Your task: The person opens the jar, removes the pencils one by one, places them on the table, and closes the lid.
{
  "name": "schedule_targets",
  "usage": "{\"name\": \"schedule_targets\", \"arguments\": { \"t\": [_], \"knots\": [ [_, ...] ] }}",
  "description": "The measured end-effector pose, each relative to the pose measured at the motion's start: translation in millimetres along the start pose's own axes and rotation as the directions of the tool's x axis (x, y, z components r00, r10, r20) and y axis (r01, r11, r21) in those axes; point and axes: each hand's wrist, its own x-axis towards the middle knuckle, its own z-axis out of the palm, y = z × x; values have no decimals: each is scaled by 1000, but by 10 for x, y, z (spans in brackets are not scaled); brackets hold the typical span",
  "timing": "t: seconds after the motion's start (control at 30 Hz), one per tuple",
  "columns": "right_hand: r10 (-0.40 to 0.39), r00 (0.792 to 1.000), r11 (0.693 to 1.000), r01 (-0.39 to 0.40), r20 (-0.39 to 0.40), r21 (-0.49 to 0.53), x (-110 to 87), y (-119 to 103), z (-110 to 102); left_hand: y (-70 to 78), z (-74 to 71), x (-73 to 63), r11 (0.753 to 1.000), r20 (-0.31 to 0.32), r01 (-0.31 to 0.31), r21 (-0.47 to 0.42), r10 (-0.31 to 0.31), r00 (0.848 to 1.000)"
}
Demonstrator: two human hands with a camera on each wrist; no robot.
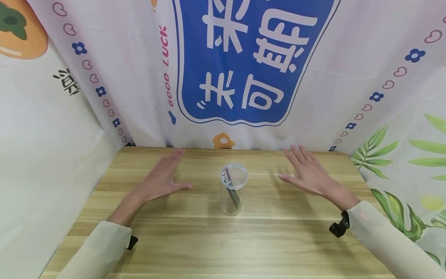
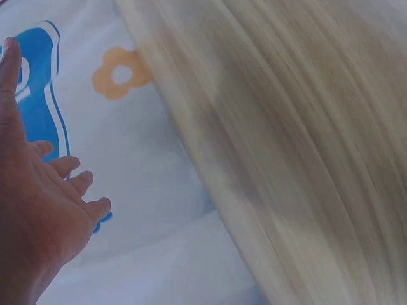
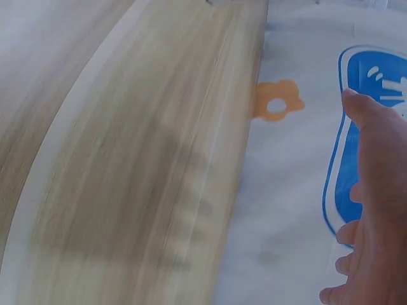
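A clear cylindrical jar (image 1: 230,201) with a round transparent lid (image 1: 238,176) stands upright on the wooden table. Inside it lean several thin dark sticks (image 1: 234,198), and small whitish bits show near its top; their kind is too small to tell. To the left of the jar is my left hand (image 1: 159,183), fingers spread and thumb toward the jar, holding nothing. My right hand (image 1: 309,174) is on the jar's other side, its fingers likewise spread and bare. Both hands are apart from the jar. The left hand (image 2: 48,210) and right hand (image 3: 385,203) also appear in their wrist views.
The wooden table (image 1: 195,248) reaches back to a white cloth (image 1: 146,116) with a blue printed panel and an orange flower. Printed cloth also hangs at the left and right sides. A black wrist strap (image 1: 339,226) sits at the right cuff.
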Motion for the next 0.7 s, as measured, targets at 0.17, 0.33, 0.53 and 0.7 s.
{"name": "schedule_targets", "arguments": {
  "t": [0.17, 0.33, 0.53, 0.7],
  "knots": [
    [-30, 999, 1000, 30, 13, 5, 33, -122, -38, 135, 33, 17, 999, -1, -30, -23, 30, 1000],
    [-62, 998, 998, 63, 8, -5, 48, -251, -87, 246, 94, 27, 997, 8, -42, -70, 43, 999],
    [-111, 994, 994, 110, -26, -19, 67, -372, -133, 376, 181, 50, 990, -3, -67, -120, 68, 998],
    [-153, 987, 988, 152, -46, -15, 73, -470, -177, 502, 203, 58, 981, 11, -65, -181, 68, 998]
  ]
}}
